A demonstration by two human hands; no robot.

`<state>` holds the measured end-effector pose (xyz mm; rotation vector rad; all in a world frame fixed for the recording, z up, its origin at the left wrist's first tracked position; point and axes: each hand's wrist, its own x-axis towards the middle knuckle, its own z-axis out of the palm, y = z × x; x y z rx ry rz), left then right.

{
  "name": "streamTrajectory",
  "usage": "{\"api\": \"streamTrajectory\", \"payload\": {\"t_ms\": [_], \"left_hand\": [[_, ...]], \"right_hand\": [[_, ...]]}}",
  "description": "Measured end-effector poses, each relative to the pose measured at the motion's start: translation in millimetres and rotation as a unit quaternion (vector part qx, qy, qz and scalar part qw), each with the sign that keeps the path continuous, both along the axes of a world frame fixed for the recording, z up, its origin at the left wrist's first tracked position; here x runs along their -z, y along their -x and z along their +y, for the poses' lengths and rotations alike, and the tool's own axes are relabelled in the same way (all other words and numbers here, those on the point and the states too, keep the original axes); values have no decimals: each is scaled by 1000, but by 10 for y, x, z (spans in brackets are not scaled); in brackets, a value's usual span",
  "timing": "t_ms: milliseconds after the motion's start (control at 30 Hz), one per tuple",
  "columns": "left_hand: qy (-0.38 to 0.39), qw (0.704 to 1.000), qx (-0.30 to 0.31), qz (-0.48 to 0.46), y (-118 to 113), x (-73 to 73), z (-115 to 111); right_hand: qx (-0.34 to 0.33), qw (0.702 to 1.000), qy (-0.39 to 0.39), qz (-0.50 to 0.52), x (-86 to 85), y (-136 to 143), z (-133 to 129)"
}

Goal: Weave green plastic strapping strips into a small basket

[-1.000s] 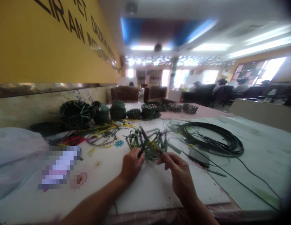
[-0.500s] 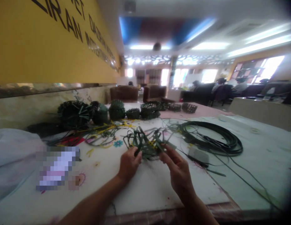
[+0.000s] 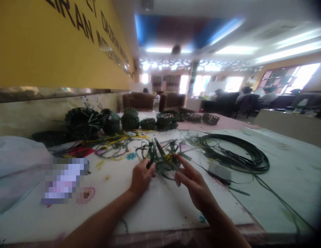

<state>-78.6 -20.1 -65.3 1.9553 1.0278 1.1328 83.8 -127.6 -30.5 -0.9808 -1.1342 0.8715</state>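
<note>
A partly woven basket (image 3: 164,163) of dark green flat strips, with some yellow ones in it, is at the middle of the table, its loose strip ends sticking up and outward. My left hand (image 3: 142,175) grips its left side, thumb pressed against the strips. At the right side, my right hand (image 3: 190,179) has its index finger stretched to the weave and its thumb apart below. No strip shows clearly held between these fingers, and blur hides the finer detail of the weave.
Right of the basket lies a coil of dark green strip (image 3: 235,153), beside a grey flat object (image 3: 219,172). Finished-looking green baskets (image 3: 130,119) line the back. Loose yellow and green strips (image 3: 113,144) lie at left, near a white plastic bag (image 3: 18,172). People sit far off.
My right hand's fingers have spread from a pinch on a strip, and the index finger now reaches to the weave. My left hand keeps its grip on the basket. The view has shifted slightly.
</note>
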Motion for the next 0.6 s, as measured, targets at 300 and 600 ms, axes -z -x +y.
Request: {"api": "streamTrajectory", "payload": {"t_ms": [300, 600], "left_hand": [[-104, 991, 18, 77, -16, -53, -64], [-29, 1000, 1, 6, 14, -60, -31]], "right_hand": [[59, 998, -17, -7, 40, -82, 73], [256, 948, -53, -180, 40, 57, -60]]}}
